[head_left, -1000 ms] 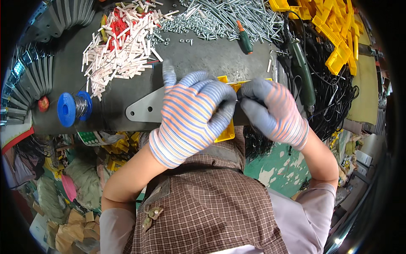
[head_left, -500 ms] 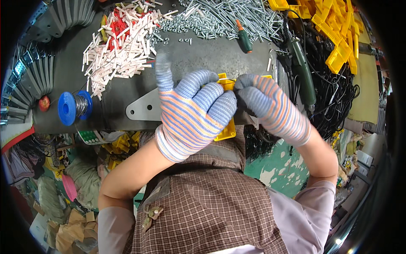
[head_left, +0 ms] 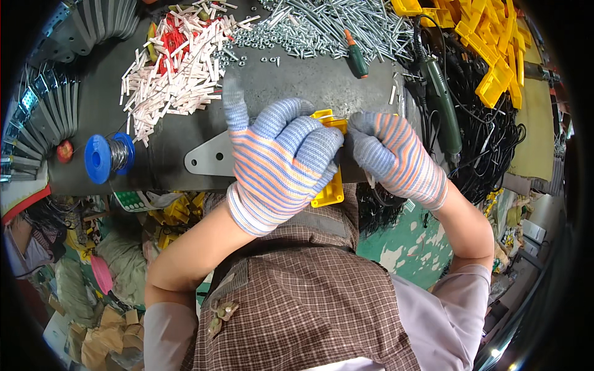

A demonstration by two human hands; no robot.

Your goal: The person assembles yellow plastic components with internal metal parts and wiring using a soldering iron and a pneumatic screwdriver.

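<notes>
Left lane: I've got bench [head_left: 158, 154] open between spool [head_left: 102, 148] and grey plate [head_left: 207, 157].
Middle: left hand [head_left: 278, 161] over yellow housing [head_left: 334, 188], blocked.
Right: power tool [head_left: 442, 108], cables [head_left: 495, 139] bar me.

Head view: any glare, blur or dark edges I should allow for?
In the head view, a dark border swallows the corners; in the head view, a soft sheen lies on the dark tabletop; in the head view, the raised finger of the left hand looks slightly blurred, while the blue spool looks fairly sharp.
</notes>
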